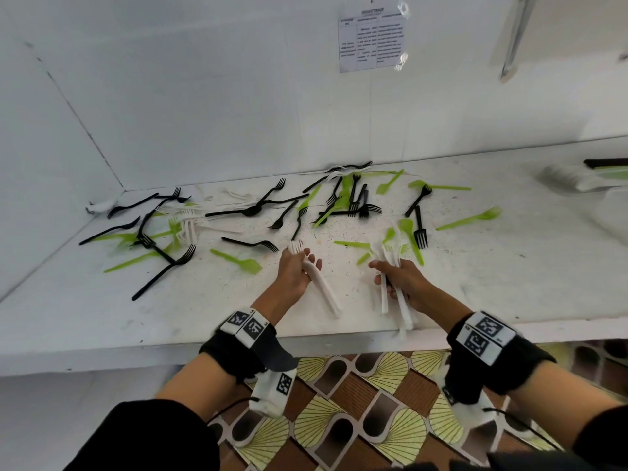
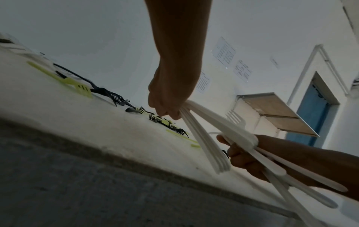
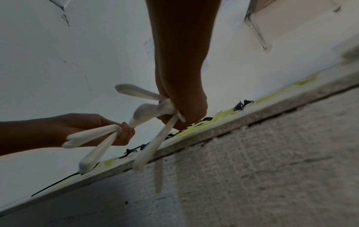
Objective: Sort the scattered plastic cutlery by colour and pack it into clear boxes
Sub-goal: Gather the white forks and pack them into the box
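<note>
White counter [image 1: 475, 300] is carrying the scattered cutlery and is running beneath both hands, against a white wall [image 1: 204, 79] that is bearing a printed notice [image 1: 372, 40] high above the right hand. Patterned floor tiles [image 1: 356, 402] are showing below the counter's front edge, nearer the person than either grip.

Left hand [image 1: 294, 271] is curling its fingers round a bundle of white forks [image 1: 321, 287], tines pointing away from the person, handles trailing back over the counter. Right hand [image 1: 404, 283] is closing round a second, looser bundle of white cutlery [image 1: 394, 294], its handles fanning out toward the counter's front edge. The two grips are lying near each other but apart.

Beyond and to the left of the left grip, black forks [image 1: 163, 270] and green cutlery [image 1: 238, 261] are lying crossed over one another; a loose white pile [image 1: 188, 227] is sitting farther left still. Beyond the right grip, more green pieces [image 1: 411, 239] and a black fork [image 1: 419, 229] are lying. Far to the right of the right grip, blurred containers [image 1: 577, 180] are sitting; their contents cannot be made out.
</note>
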A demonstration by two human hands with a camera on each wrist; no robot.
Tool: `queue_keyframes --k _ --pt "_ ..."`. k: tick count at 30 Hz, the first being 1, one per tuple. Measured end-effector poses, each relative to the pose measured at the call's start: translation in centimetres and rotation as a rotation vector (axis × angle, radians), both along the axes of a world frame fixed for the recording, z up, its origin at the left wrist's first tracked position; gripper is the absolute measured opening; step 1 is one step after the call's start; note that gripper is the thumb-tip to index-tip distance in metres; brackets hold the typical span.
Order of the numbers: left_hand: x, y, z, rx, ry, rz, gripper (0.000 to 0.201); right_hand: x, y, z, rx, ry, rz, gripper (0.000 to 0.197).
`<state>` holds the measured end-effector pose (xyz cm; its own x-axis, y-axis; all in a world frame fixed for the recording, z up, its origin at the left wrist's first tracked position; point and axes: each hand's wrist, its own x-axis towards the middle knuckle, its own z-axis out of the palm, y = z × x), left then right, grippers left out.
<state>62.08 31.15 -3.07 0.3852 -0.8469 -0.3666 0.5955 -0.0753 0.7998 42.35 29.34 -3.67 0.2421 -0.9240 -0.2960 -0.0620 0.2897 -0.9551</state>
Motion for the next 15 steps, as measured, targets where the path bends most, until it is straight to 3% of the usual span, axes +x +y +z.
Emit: queue_keyframes --k 7,10,11,15 --pt "-3.1 0.8 -0.3 0.024 -0.153 -0.261 0.006 1.7 1.4 -0.4 -0.187 0.065 0.239 0.017" --pt "-4.0 0.8 -0.3 0.008 -0.217 -0.301 0.042 2.5 2.0 -0.3 -0.268 0.126 0.286 0.019" --pt "-4.1 0.7 -0.4 0.008 -0.21 -0.294 0.043 2.7 2.1 -0.3 -0.288 0.149 0.276 0.021" --pt "-3.8 0.6 -0.9 0.04 -0.213 -0.268 0.017 2.7 2.2 -0.2 -0.335 0.14 0.272 0.02"
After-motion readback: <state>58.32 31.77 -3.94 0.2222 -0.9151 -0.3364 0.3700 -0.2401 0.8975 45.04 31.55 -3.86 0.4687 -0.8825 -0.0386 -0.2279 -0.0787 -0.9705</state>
